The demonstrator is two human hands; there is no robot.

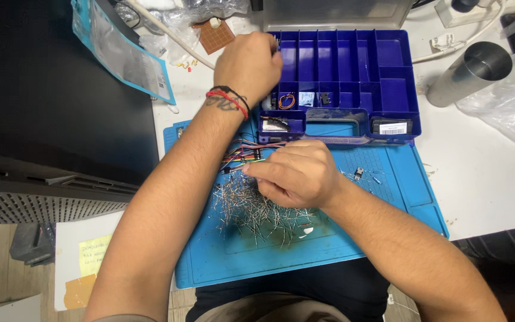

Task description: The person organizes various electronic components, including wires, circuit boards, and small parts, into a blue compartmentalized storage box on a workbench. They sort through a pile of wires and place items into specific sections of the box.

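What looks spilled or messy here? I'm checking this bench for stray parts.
A loose heap of thin wire-leaded parts lies scattered over the blue mat under the right hand, beside tangled jumper wires. The organizer box holds few parts.

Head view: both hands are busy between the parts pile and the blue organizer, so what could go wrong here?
1. The right hand pinches in a loose pile of leads; some could scatter off the mat.
2. The jumper wires beside it may snag and drag.
3. The left hand at the organizer could drop parts into the wrong compartment.
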